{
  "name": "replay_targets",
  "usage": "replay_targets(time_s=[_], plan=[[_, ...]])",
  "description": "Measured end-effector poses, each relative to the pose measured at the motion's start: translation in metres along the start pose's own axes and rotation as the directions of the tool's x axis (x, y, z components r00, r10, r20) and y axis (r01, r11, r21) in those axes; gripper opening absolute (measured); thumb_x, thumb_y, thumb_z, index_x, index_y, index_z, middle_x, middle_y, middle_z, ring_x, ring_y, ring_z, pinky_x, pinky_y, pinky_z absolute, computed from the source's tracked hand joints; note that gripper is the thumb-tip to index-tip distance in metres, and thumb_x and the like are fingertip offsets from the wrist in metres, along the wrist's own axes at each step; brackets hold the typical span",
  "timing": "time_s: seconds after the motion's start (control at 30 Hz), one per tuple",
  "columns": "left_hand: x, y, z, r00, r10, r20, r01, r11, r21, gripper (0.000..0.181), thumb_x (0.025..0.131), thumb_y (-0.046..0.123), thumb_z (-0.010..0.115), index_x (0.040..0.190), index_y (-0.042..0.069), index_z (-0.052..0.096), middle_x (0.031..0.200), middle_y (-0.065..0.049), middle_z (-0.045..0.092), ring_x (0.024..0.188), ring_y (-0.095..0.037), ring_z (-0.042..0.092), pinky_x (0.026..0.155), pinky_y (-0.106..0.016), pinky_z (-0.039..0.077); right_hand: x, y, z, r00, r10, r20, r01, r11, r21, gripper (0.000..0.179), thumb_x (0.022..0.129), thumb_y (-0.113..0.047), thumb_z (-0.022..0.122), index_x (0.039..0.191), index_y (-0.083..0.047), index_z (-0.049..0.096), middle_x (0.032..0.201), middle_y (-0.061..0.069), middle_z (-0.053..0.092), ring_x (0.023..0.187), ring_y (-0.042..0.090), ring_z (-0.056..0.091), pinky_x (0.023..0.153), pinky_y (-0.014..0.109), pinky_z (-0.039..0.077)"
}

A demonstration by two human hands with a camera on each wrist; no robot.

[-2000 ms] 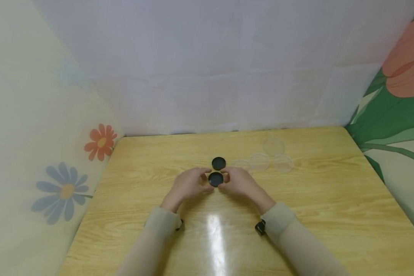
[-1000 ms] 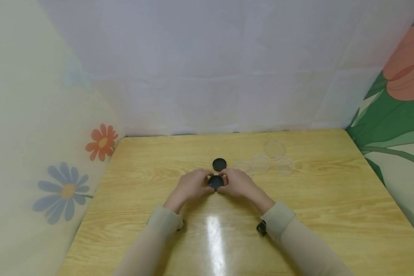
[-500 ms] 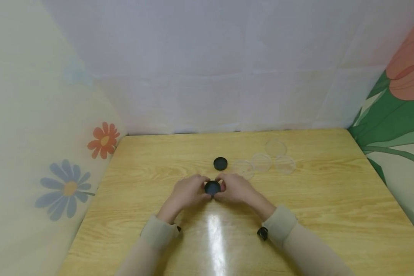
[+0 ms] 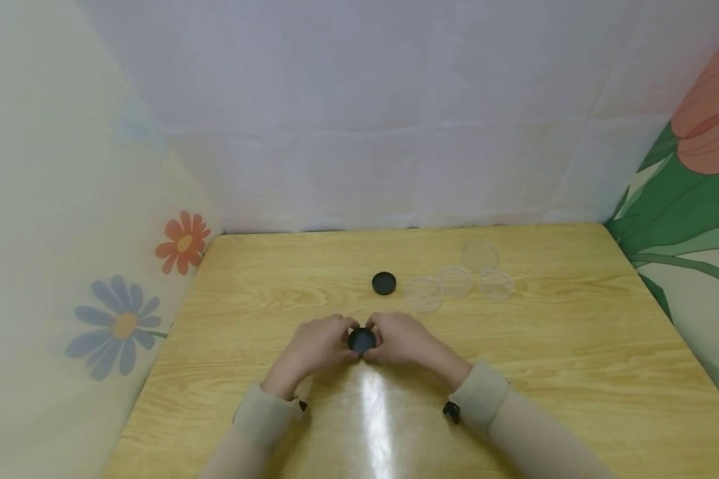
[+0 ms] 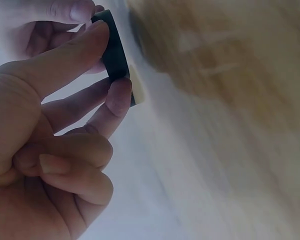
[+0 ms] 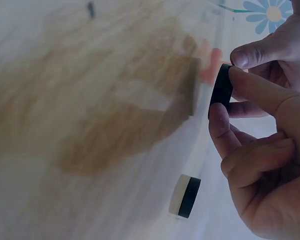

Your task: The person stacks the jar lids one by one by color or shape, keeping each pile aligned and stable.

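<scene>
Pinching a round black disc (image 4: 362,340) from both sides at once, with left hand (image 4: 313,344) on one edge and right hand (image 4: 403,340) on the other. Clamped firmly on the disc in both grips, thumbs to the near edge, fingertips to the far edge. Placed low at the middle of the wood-grain table (image 4: 575,372), just above the bright streak of glare (image 4: 374,419) in the head view. Hard to tell whether touching the tabletop or raised off it. Seen edge-on from both wrists now, and tilted in each view, with spare fingers tucked in below the pinch.

Lying beyond the hands, near but apart: a second black disc (image 4: 384,283), showing from the right wrist as a dark band joined to a pale one. Scattered just to the right of that, four clear round pieces (image 4: 424,294), faint against the wood, set close to one another. Wearing pale sleeves (image 4: 482,394), with a small black device (image 4: 452,412) at each wrist. Closed in behind by a plain white cloth (image 4: 359,133), and at the sides by flower-printed panels (image 4: 36,199).
</scene>
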State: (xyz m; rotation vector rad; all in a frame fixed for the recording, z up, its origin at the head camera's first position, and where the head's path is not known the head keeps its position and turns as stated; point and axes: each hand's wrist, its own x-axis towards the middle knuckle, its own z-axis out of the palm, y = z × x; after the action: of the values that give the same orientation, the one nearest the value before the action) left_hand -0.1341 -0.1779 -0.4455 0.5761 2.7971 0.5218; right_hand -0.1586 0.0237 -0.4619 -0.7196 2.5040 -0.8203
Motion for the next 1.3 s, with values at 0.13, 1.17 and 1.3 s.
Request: replay_targets(time_s=[0.13, 1.17, 1.3], plan=[[0.0, -0.003, 0.005, 1.0, 0.025, -0.007, -0.025, 1.0, 0.012, 0.045, 0.083, 0.025, 0.089, 0.122, 0.011, 0.073, 0.089, 0.003, 0.064, 0.076, -0.012, 0.057, 0.067, -0.038, 0.049, 0.001, 0.0, 0.004, 1.0, -0.019, -0.004, 0.019, 0.999, -0.039, 0.05, 0.086, -0.031, 0.086, 0.124, -0.005, 0.067, 0.072, -0.006, 0.061, 0.065, 0.01, 0.058, 0.065, 0.029, 0.049], [0.005, -0.01, -0.014, 0.997, -0.062, 0.053, 0.063, 0.998, -0.015, 0.074, 0.084, 0.05, 0.085, 0.142, 0.009, 0.062, 0.105, -0.002, 0.074, 0.092, -0.019, 0.069, 0.075, -0.043, 0.057, 0.004, 0.008, -0.017, 0.998, 0.015, -0.063, -0.013, 0.999, 0.031, 0.058, 0.095, -0.036, 0.077, 0.14, -0.003, 0.061, 0.075, -0.004, 0.062, 0.056, 0.009, 0.055, 0.056, 0.027, 0.045], [0.015, -0.008, -0.021, 0.997, -0.068, 0.031, 0.069, 0.997, -0.02, 0.072, 0.088, 0.053, 0.08, 0.143, 0.011, 0.062, 0.106, -0.002, 0.073, 0.088, -0.018, 0.068, 0.071, -0.039, 0.056, 0.007, 0.012, -0.022, 0.996, 0.009, -0.084, -0.007, 1.0, 0.029, 0.058, 0.096, -0.035, 0.076, 0.141, -0.002, 0.059, 0.076, -0.003, 0.062, 0.054, 0.009, 0.054, 0.054, 0.027, 0.045]])
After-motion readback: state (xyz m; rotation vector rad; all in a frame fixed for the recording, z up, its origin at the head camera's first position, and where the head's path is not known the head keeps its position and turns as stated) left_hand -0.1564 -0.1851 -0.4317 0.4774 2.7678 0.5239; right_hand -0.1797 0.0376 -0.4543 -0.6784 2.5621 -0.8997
